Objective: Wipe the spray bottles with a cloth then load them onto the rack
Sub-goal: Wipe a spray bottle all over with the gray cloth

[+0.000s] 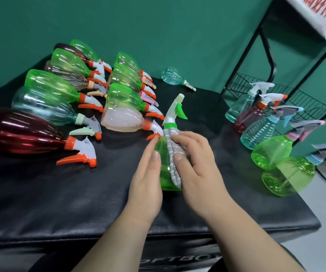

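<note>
Green see-through plastic: spray bottle [166, 169] standing upright on the black padded desk [79, 203], with a white-and-green trigger head [174, 110] on top. Held from both sides. Left hand [148, 173] flat against the left side of this bottle, fingers straight, thumb on the front. Right hand [195, 163] on the right side of it, fingers and thumb curled on a grey folded cloth [174, 154], pressing this cloth along the bottle wall from neck to base.

Looks empty, so probably very light and easy to tip over. Thin wall, likely to give a little under a hard squeeze. Smooth and rounded, so maybe slippery under the cloth. Not fragile like glass, but the trigger is possibly the weak part. Better to take hold at the narrow neck under the green collar, or around the wide belly with the whole palm, and not at the trigger lever.

Left of the bottle and behind it, many more bottles lying on their sides in rows, among them a dark red bottle [20, 132] and a cloudy pink bottle [120, 118]. Far behind it, a small teal bottle [174, 76] without trigger head. Right of it, a leaning row [270, 152] of five bottles, and beyond them the black wire rack [307, 101]. Cannot tell if this row rests on the rack or on the desk edge.
</note>
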